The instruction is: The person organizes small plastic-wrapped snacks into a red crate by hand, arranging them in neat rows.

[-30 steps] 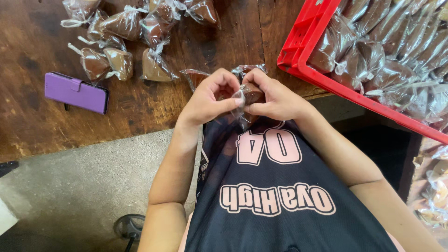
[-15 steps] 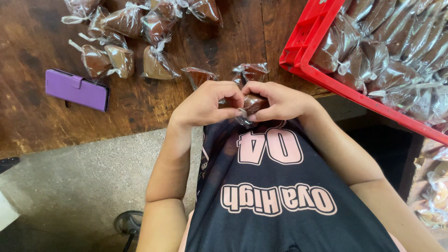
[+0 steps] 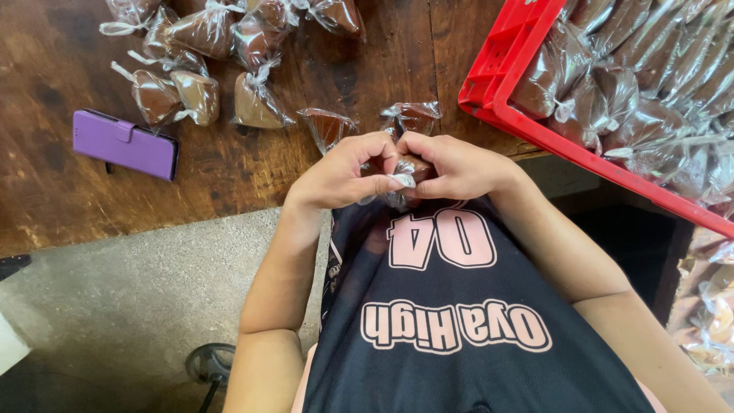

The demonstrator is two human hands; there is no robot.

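Both my hands meet close to my chest over the edge of a dark wooden table [image 3: 382, 61]. My left hand [image 3: 344, 172] and my right hand [image 3: 459, 164] pinch the same small clear plastic bag [image 3: 401, 182] of brown filling, fingers curled tight on its twisted neck. The bag is mostly hidden between my fingers. Two more small filled bags [image 3: 329, 126] lie on the table just beyond my hands.
Several tied brown bags [image 3: 206, 46] lie at the table's far left. A purple wallet case [image 3: 126, 144] lies left of them. A red plastic crate [image 3: 527, 122] at the right holds several more filled bags. Grey concrete floor [image 3: 138, 291] lies below.
My hands have drawn slightly lower toward my chest, still working the same bag; the fingers have closed tighter over it.
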